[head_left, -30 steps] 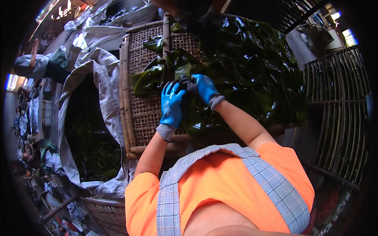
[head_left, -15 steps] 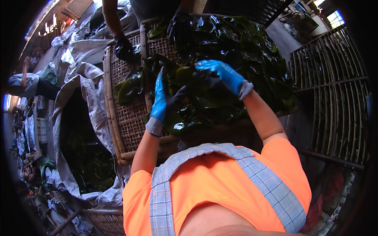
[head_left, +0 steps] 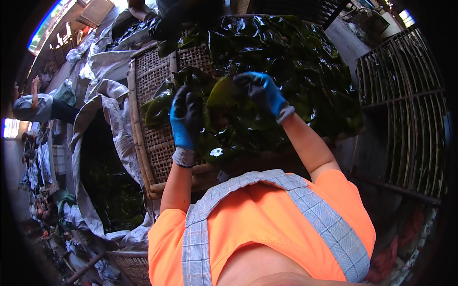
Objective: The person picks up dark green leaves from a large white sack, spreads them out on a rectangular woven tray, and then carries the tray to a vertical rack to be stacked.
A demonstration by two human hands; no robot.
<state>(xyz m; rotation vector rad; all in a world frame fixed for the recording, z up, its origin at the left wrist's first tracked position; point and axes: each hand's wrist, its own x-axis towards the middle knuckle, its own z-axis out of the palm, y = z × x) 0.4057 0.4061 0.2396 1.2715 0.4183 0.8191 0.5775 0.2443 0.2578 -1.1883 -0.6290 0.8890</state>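
Glossy, wet, dark green leaf-like sheets [head_left: 286,52] cover the right part of a woven bamboo rack [head_left: 160,143] before me. My right hand [head_left: 262,93], in a blue and dark grey glove, is closed over the pile. Its fingers pinch the edge of a lighter green leaf [head_left: 222,93]. To its left, my left hand [head_left: 185,117], gloved alike, is upright at the pile's left edge with bent fingers drawn together. Dark leaves behind its fingertips hide what it grips, if anything. Another leaf [head_left: 156,112] lies on the bare weave beside it.
A co-worker's dark-gloved hand [head_left: 155,26] is at the rack's far left corner. Left of the rack stands an open pale sack [head_left: 88,190] with dark green leaves inside. A slatted rack [head_left: 400,86] stands at the right. Another person [head_left: 43,107] is at the far left.
My left hand has turned and its fingers have drawn together. My right hand has moved slightly left, its fingers curling over the lighter leaf. The co-worker's hands have moved back toward the far left.
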